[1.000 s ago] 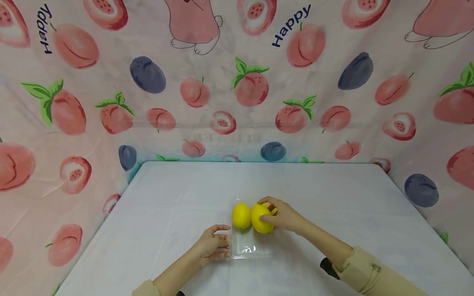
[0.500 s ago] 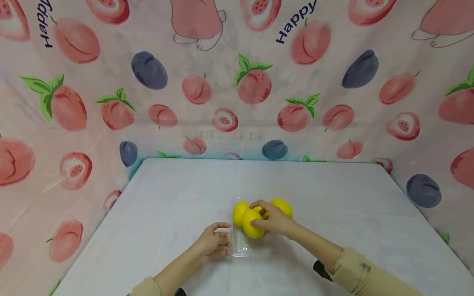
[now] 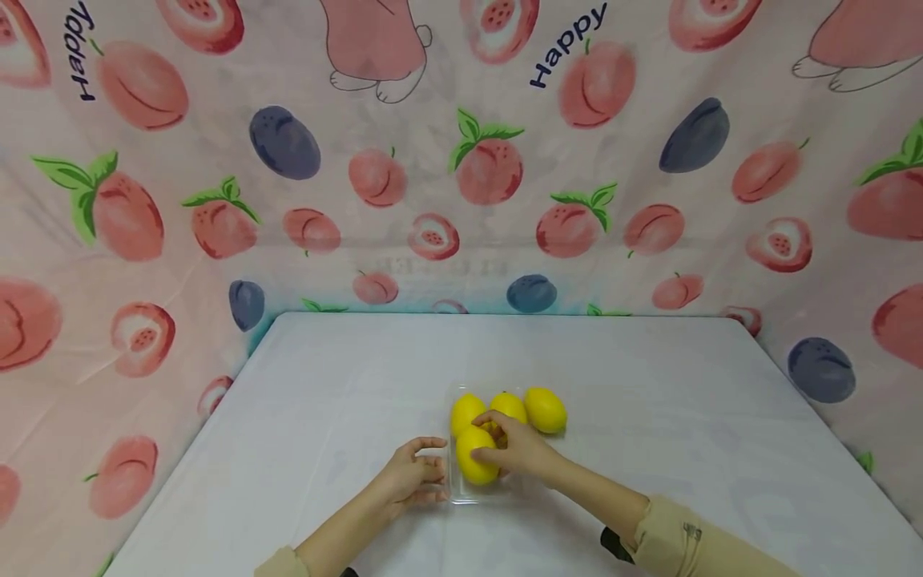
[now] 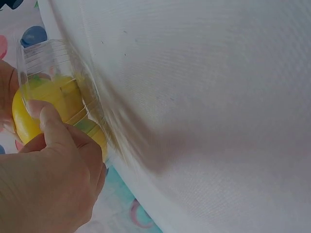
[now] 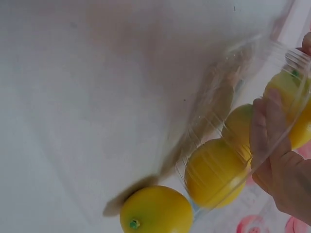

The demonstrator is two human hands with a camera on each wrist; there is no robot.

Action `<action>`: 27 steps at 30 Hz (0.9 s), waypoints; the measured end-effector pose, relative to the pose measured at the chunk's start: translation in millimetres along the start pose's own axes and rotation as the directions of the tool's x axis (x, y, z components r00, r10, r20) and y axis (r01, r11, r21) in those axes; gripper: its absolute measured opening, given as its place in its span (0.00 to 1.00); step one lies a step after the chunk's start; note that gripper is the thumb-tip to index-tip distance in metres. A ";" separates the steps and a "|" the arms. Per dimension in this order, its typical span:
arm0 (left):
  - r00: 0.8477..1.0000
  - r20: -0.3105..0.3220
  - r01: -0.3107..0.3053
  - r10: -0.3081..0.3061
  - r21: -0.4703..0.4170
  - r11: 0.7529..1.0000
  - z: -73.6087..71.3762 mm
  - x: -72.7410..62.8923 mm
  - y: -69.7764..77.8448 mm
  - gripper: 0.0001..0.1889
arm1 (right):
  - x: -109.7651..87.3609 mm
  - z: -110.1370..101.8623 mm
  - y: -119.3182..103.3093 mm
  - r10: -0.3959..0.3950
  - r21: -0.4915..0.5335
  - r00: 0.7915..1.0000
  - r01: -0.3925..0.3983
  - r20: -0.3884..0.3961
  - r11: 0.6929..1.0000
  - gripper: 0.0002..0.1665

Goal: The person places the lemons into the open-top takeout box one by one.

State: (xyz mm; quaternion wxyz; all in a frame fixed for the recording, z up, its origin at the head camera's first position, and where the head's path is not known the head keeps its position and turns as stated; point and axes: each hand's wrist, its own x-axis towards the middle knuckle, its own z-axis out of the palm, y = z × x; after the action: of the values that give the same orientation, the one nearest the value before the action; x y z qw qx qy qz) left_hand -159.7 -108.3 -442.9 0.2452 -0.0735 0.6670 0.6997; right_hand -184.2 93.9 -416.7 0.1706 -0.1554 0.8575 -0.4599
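A clear plastic box (image 3: 469,493) lies on the white table. My right hand (image 3: 522,450) holds a yellow lemon (image 3: 474,458) at the near left part of the box, fingers and thumb around its right side. Two more lemons sit in the far part of the box: a left one (image 3: 465,410) and one beside it (image 3: 509,405). Outside, against the right side, a further lemon (image 3: 546,410) rests on the table; its green stem end (image 5: 134,224) shows in the right wrist view. My left hand (image 3: 413,478) touches the box's left wall with extended fingers, holding no lemon.
The white-covered table (image 3: 346,361) extends around the box on all sides. Behind it hangs a cloth (image 3: 447,184) printed with peaches and plums, which also runs along both sides.
My right hand has carried its lemon left and toward me, into the near left of the box. Two lemons it was covering now show at the back. The left hand stays put.
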 end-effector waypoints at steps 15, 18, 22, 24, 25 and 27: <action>1.000 -0.013 0.005 -0.005 0.005 1.000 2.0 1.0 2.0 0.24 | 0.7 7.9 5.1 -0.026 0.081 0.999 0.022 0.043 0.996 0.29; 1.000 -0.011 0.002 -0.002 0.010 1.000 2.0 1.1 2.2 0.24 | -0.5 8.2 5.4 -0.042 0.041 0.999 0.041 0.033 0.998 0.29; 1.000 -0.007 0.003 -0.002 0.012 1.000 1.5 0.5 0.9 0.24 | -2.5 8.7 5.7 -0.059 0.004 0.998 0.059 0.032 0.998 0.27; 1.000 -0.005 0.000 0.000 0.009 1.000 1.3 0.0 0.0 0.23 | -3.4 8.5 5.5 -0.062 0.003 0.997 0.062 0.040 0.998 0.27; 1.000 -0.006 -0.002 0.002 0.007 1.000 1.4 0.2 -0.5 0.23 | -3.9 8.2 5.2 -0.062 0.004 0.997 0.062 0.044 0.998 0.27; 1.000 -0.007 -0.006 0.006 0.004 1.000 1.7 0.2 -0.8 0.23 | -4.8 7.1 4.7 -0.065 0.004 0.997 0.064 0.051 0.998 0.27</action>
State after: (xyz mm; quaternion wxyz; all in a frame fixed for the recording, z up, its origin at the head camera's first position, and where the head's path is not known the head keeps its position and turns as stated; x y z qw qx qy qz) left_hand -159.1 -106.6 -443.5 0.2410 -0.0736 0.6693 0.6990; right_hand -177.4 93.2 -423.7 0.1776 -0.1945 0.8467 -0.4622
